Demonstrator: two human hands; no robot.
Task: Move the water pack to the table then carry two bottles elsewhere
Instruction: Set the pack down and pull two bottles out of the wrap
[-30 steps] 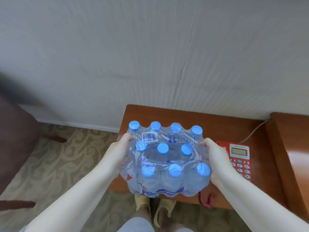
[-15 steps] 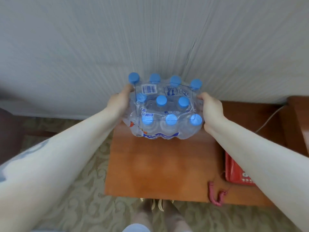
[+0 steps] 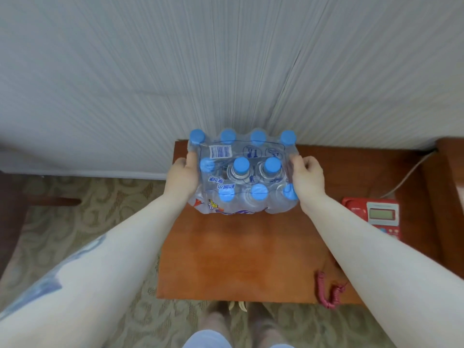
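A shrink-wrapped water pack [image 3: 242, 173] with several blue-capped bottles sits at the far edge of the wooden table [image 3: 241, 257], close to the wall. My left hand [image 3: 182, 175] presses on the pack's left side. On its right side my right hand [image 3: 307, 178] grips the plastic wrap. A barcode label shows on the pack's top film. Whether the pack's base fully rests on the table I cannot tell.
A red telephone [image 3: 371, 214] lies on the table's right part, its pink coiled cord [image 3: 329, 292] hanging over the near edge. Wooden furniture [image 3: 449, 182] stands at the right. Patterned carpet [image 3: 82, 227] lies left, with a dark chair [image 3: 11, 212].
Both hands carried the pack forward and down onto the table's far part near the wall. The view tilted down, so the telephone is more in sight.
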